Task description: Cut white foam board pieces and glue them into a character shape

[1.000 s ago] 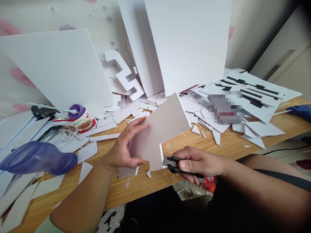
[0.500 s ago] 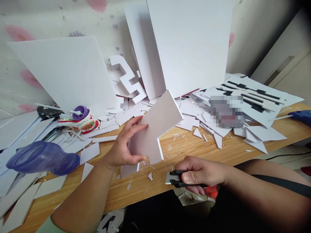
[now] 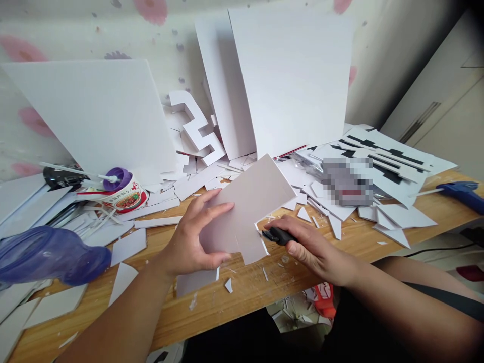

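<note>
A notched white foam board (image 3: 245, 206) is tilted above the wooden table, and my left hand (image 3: 196, 234) grips its left part between thumb and fingers. In my right hand (image 3: 308, 247) is a black cutter (image 3: 279, 235), its tip at the notched edge of the board. Under the board's lower left side lies another white piece (image 3: 196, 282). Small white scraps (image 3: 229, 286) lie on the wood near the front edge.
Large white boards (image 3: 291, 75) lean against the wall. A food tub (image 3: 130, 194) and a purple translucent container (image 3: 56, 254) stand left among offcuts. Patterned sheets (image 3: 393, 156) and a blue glue gun (image 3: 463, 195) lie right.
My right hand has moved up and left, bringing the cutter to the board's notch. The held board has tilted lower. The whole view has shifted a little.
</note>
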A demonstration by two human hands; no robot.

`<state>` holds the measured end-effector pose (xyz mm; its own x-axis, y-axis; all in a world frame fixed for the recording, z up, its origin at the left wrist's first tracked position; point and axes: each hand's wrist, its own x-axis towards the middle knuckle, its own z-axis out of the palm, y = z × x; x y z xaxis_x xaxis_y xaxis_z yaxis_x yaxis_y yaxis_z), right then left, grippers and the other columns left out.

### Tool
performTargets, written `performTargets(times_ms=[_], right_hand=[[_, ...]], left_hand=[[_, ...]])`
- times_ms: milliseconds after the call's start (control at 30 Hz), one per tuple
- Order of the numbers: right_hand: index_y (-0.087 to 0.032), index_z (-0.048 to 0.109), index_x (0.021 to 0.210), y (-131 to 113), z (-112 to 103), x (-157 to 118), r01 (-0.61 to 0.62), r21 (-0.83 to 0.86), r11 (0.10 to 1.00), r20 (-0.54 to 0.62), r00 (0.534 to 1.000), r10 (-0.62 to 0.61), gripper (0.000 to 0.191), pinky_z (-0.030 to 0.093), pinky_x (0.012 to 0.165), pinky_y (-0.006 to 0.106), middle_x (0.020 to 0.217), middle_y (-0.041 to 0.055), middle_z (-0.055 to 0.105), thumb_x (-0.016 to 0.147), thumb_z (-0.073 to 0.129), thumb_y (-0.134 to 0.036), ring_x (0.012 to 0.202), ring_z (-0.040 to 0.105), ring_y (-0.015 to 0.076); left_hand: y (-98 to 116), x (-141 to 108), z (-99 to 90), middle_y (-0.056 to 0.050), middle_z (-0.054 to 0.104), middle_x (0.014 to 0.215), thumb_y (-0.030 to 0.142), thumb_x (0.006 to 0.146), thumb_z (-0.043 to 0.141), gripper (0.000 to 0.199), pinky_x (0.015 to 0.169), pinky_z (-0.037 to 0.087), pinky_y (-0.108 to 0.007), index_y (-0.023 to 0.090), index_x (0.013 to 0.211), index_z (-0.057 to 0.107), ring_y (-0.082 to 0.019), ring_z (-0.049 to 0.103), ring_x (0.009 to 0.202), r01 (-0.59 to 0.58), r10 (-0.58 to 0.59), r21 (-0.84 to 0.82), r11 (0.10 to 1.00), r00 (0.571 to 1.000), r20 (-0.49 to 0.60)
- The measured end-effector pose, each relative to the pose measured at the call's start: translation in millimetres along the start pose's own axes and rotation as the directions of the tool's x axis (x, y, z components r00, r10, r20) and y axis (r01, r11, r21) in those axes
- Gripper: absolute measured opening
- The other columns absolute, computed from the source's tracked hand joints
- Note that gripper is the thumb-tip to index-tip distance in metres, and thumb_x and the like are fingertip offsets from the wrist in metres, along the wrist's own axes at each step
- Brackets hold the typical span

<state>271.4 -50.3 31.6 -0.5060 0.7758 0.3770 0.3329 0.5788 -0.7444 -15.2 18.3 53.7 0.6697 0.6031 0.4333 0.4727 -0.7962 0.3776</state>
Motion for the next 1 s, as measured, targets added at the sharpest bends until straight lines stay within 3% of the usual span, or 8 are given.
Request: performTargets(times_ms=[300,533,667,800,900,1000], right_hand=[[-0.018,0.052,0.123,3,5,4,-0.011,-0.026,1.000,-0.021,1.000,0.010,0.044,0.043,0.084,0.038,0.104,0.0110,0.058,0.099,0.034,-0.051,0.095,0.054,0.0224],[-0.024,0.050,0.127,6,8,6,0.052,0.000,0.999,-0.050,0.997,-0.052,0.038,0.041,0.092,0.037,0.110,0.0086,0.058,0.099,0.038,-0.047,0.104,0.052,0.0220],[-0.022,0.052,0.124,6,8,6,0.022,0.005,1.000,-0.041,0.999,-0.022,0.041,0.043,0.089,0.038,0.109,0.0098,0.059,0.098,0.036,-0.050,0.101,0.053,0.0225],[-0.024,0.051,0.126,10,7,2,0.022,-0.005,1.000,-0.109,0.994,-0.023,0.040,0.045,0.085,0.036,0.106,0.0095,0.061,0.099,0.037,-0.049,0.097,0.056,0.0214],[-0.028,0.050,0.131,9,6,-3,0.055,0.059,0.997,-0.128,0.991,-0.047,0.036,0.045,0.084,0.032,0.114,0.0076,0.062,0.100,0.036,-0.043,0.097,0.059,0.0186],[-0.029,0.053,0.128,4,5,-4,0.049,0.121,0.991,-0.136,0.990,-0.032,0.034,0.046,0.074,0.027,0.109,0.0054,0.063,0.101,0.034,-0.041,0.082,0.059,0.0144]], left_hand=[[3,-1,1.8,-0.008,0.026,0.152,0.052,0.068,0.075,0.079,0.114,0.023,-0.055,0.034,0.138,0.043,-0.037,0.027,0.140,0.016,-0.015,-0.130,0.991,1.000,0.010],[2,-3,5.4,-0.006,0.026,0.153,0.055,0.068,0.075,0.080,0.116,0.021,-0.053,0.036,0.139,0.043,-0.036,0.025,0.141,0.012,-0.009,-0.190,0.982,1.000,0.016],[3,-4,6.6,-0.005,0.028,0.152,0.063,0.066,0.073,0.082,0.116,0.020,-0.053,0.037,0.139,0.044,-0.036,0.024,0.141,0.017,-0.020,-0.282,0.959,1.000,-0.007],[6,-6,4.4,-0.005,0.029,0.151,0.066,0.068,0.069,0.080,0.116,0.021,-0.053,0.038,0.139,0.044,-0.036,0.024,0.141,0.033,-0.052,-0.382,0.923,0.998,-0.039],[4,-6,2.9,-0.004,0.027,0.153,0.064,0.067,0.072,0.082,0.117,0.019,-0.052,0.038,0.139,0.044,-0.035,0.022,0.142,0.047,-0.064,-0.353,0.935,0.997,-0.036],[1,-6,4.2,-0.003,0.028,0.152,0.063,0.066,0.074,0.083,0.117,0.017,-0.053,0.039,0.139,0.043,-0.035,0.022,0.142,0.048,-0.054,-0.297,0.954,0.998,-0.013]])
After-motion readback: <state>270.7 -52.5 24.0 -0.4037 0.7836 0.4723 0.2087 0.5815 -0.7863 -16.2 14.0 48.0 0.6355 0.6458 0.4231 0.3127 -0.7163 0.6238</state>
